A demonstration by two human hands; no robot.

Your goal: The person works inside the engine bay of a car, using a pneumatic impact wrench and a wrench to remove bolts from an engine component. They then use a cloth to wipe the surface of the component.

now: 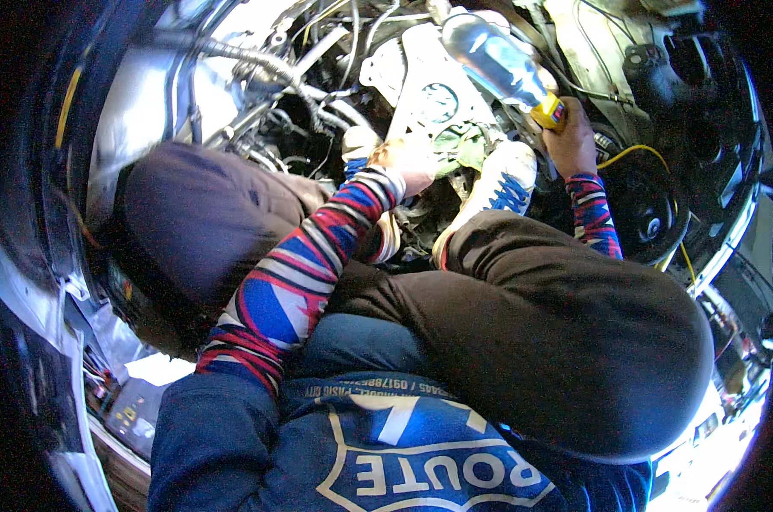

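My right hand [571, 141] is closed round the yellow and red top of a clear bottle [493, 60]. The bottle slants away to the upper left, above a pale metal engine part [425, 81] with a round opening. Bright light washes out my left hand [406, 164], which is low over the near end of that part. A pale green cloth [463, 149] bunches at its fingers, and the hand looks closed on it. My white shoe [501, 179] with blue laces stands just right of the cloth; the other shoe [361, 145] is beside my left hand.
I crouch inside an engine bay, knees on both sides of my arms. Hoses and wiring [292, 81] crowd the upper left. A yellow cable [642, 149] loops past my right hand near dark round parts [653, 226]. The body's dark edge [45, 213] curves along the left.
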